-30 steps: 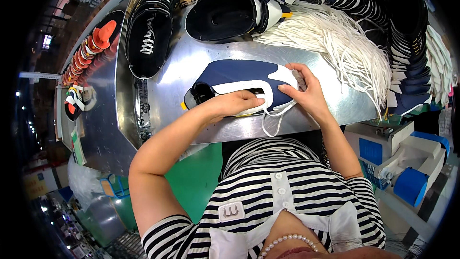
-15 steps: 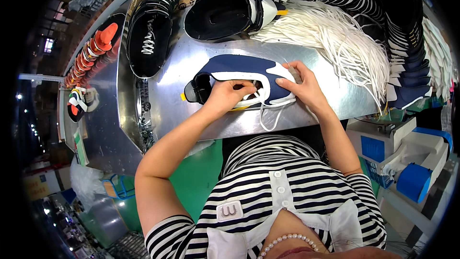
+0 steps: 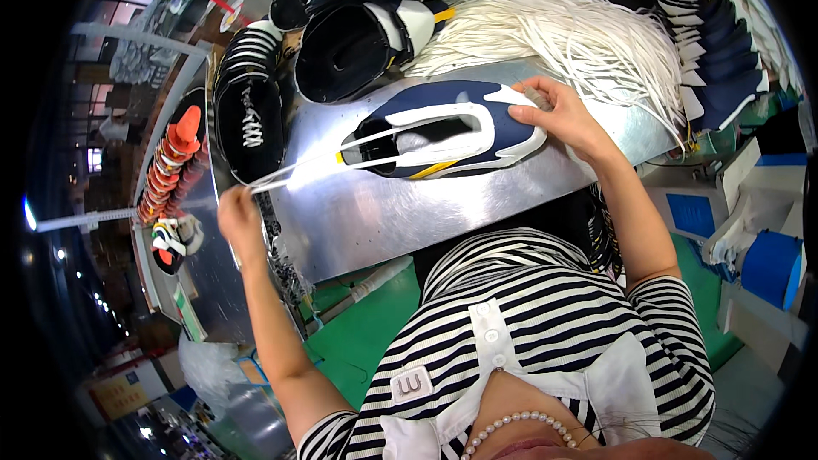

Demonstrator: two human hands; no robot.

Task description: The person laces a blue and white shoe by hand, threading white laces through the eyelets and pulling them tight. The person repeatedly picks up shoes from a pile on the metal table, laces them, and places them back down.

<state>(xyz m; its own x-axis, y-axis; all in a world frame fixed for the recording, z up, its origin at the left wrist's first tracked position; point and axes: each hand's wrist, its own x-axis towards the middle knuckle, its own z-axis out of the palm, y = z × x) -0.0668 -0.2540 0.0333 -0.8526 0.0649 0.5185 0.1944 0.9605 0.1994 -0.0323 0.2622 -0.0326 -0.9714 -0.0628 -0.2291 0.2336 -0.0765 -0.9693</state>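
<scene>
Green floor (image 3: 375, 328), stacked orange pieces (image 3: 162, 172)

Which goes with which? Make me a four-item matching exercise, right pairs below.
1. Left hand
2. Right hand
3. Heap of white laces
4. Orange-red stack

A. Beyond the navy shoe upper between the hands
B. Left of the left hand
C. Holding white lace strands drawn straight
D. Touching that upper's toe end

Pairs: 1-C; 2-D; 3-A; 4-B

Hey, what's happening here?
A person is handling a navy-and-white shoe upper on a metal table. The right hand holds its toe end, while the left hand holds two strands of white lace, stretched straight from the upper. A heap of white laces lies beyond, with more uppers stacked nearby.
</scene>
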